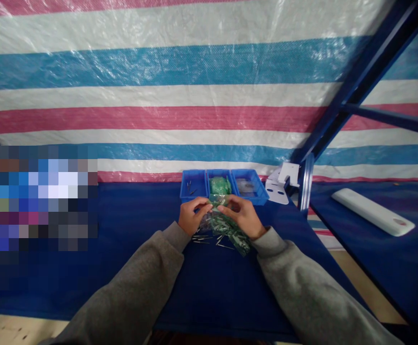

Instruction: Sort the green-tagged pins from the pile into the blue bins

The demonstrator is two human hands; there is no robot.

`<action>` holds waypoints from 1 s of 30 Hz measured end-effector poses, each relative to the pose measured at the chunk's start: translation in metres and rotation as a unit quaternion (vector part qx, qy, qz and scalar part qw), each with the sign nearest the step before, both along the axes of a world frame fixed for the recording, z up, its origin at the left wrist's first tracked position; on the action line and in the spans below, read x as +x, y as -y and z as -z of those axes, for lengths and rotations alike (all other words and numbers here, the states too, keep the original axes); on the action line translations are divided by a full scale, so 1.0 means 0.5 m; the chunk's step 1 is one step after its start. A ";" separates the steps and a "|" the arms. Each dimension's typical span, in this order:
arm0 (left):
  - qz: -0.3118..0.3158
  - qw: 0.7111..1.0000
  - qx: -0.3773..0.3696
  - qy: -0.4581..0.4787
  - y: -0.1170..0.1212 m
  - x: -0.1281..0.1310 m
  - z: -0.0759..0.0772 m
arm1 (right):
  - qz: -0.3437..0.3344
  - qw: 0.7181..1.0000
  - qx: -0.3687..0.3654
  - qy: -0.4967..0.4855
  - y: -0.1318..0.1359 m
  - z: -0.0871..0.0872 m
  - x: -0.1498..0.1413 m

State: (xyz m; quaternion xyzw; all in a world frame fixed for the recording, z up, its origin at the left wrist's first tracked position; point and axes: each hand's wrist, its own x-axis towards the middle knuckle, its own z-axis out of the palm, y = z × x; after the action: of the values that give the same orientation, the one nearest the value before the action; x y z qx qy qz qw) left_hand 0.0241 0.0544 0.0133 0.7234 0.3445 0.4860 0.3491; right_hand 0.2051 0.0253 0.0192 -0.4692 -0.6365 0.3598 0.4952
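Observation:
Both my hands pinch the top of a clear plastic bag with green on it (226, 226), just in front of the blue bins. My left hand (191, 215) grips the bag's left upper edge between thumb and fingers. On the right upper edge, my right hand (244, 215) is closed the same way. Several thin metal pin-like pieces (202, 238) lie loose on the table beneath and beside the bag. Whether the bag's mouth is parted I cannot tell.
Three joined blue bins hold a few thin pieces in the left bin (193, 188), green packets (220, 185) in the middle and clear bags (245, 186) in the right. White bent brackets (281, 184) stand beside a blue metal post. A long white object (372, 211) lies farther right.

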 end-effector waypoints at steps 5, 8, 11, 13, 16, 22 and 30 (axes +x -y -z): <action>0.000 1.000 -0.008 -0.002 0.000 -0.001 0.001 | 0.026 0.997 0.042 0.061 -0.001 0.010 0.005; 0.017 0.999 -0.037 0.001 -0.003 0.000 0.002 | 0.040 0.993 0.064 0.090 -0.004 0.011 0.010; 0.045 0.997 -0.055 -0.006 -0.004 0.003 0.002 | 0.047 0.987 0.088 0.129 -0.002 0.005 0.010; 0.068 0.996 -0.055 -0.022 -0.004 0.004 0.002 | 0.046 0.982 0.104 0.148 0.002 0.000 0.007; 0.065 0.996 -0.043 -0.036 -0.006 0.001 0.000 | 0.037 0.981 0.112 0.156 0.006 -0.005 0.004; -0.015 0.999 -0.038 -0.025 -0.012 -0.010 -0.009 | 0.057 0.983 0.126 0.124 0.011 -0.011 0.007; 0.095 0.981 -0.168 0.018 0.007 0.004 -0.025 | 0.052 0.953 0.224 0.197 0.016 -0.005 0.007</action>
State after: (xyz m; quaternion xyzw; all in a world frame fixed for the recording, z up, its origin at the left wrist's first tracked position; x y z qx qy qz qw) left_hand 0.0263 0.0510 0.0259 0.6750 0.3443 0.3987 0.5165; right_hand 0.2085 0.0174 0.0217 -0.4407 -0.7601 0.0823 0.4703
